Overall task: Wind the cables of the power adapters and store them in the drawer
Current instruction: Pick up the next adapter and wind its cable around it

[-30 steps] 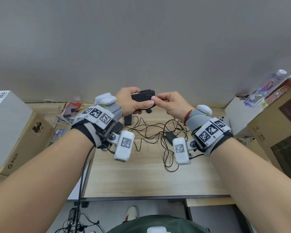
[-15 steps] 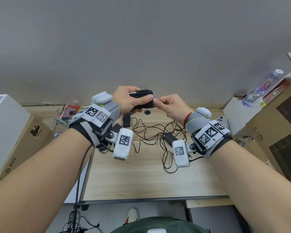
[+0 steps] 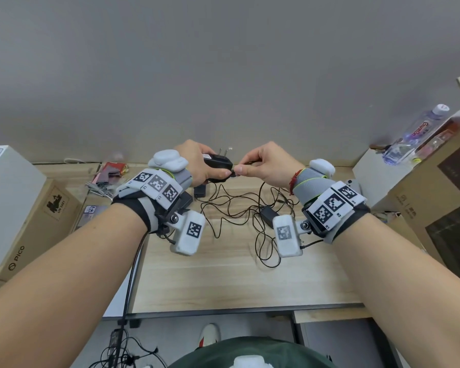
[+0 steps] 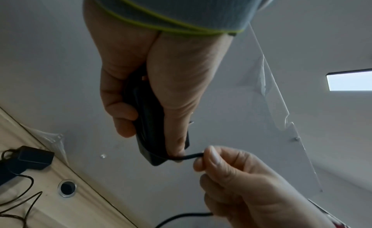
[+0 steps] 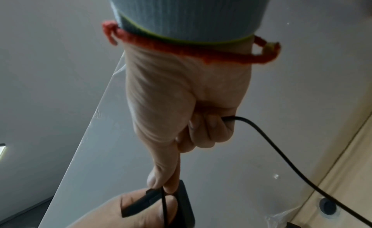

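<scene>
My left hand (image 3: 197, 163) grips a black power adapter (image 3: 217, 166) held up above the desk, its two plug prongs pointing up. In the left wrist view the adapter (image 4: 149, 120) lies along my palm, fingers and thumb wrapped round it. My right hand (image 3: 260, 162) pinches the adapter's thin black cable (image 4: 189, 156) right where it leaves the body, between thumb and forefinger. The cable (image 5: 281, 148) runs through my curled right fingers and hangs down to the desk. Two more black adapters (image 3: 200, 191) (image 3: 267, 214) lie in a tangle of cables (image 3: 237, 205) on the wooden desk (image 3: 223, 282).
A white and cardboard box (image 3: 16, 208) stands at the left. Cardboard boxes (image 3: 441, 187) and a water bottle (image 3: 414, 134) fill the right side. A round cable hole (image 4: 67, 187) sits near the desk's back edge by the wall. Small packets (image 3: 109, 173) lie at back left.
Both hands have lifted slightly with the adapter. The adapter has turned so its prongs stand up. My right fingers have shifted from the adapter's end onto the cable at its exit.
</scene>
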The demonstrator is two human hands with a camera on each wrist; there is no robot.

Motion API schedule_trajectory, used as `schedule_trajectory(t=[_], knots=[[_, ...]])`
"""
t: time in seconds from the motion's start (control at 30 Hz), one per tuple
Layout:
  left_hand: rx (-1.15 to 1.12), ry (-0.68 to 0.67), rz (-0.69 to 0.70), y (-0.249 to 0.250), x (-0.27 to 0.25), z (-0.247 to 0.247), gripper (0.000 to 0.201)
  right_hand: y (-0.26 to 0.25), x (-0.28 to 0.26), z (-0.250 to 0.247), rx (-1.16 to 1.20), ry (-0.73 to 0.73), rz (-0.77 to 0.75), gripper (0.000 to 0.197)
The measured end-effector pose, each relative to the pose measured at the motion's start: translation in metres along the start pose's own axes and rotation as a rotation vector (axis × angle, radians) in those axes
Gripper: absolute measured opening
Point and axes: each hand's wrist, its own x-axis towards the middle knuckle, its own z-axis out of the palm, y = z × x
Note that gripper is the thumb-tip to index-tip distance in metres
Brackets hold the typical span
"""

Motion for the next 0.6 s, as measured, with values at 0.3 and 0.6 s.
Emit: schedule_trajectory(t=[0.3, 0.6], knots=[[0.116, -0.145, 0.097, 0.007, -0.010, 0.008, 0.044, -0.008, 0.013, -0.015, 0.007, 0.060, -0.072, 0.020], [-0.140, -0.180, 0.184, 0.015, -0.017, 0.007, 0.036, 0.010, 0.018, -0.010, 0.149, 0.141, -0.065, 0.019]])
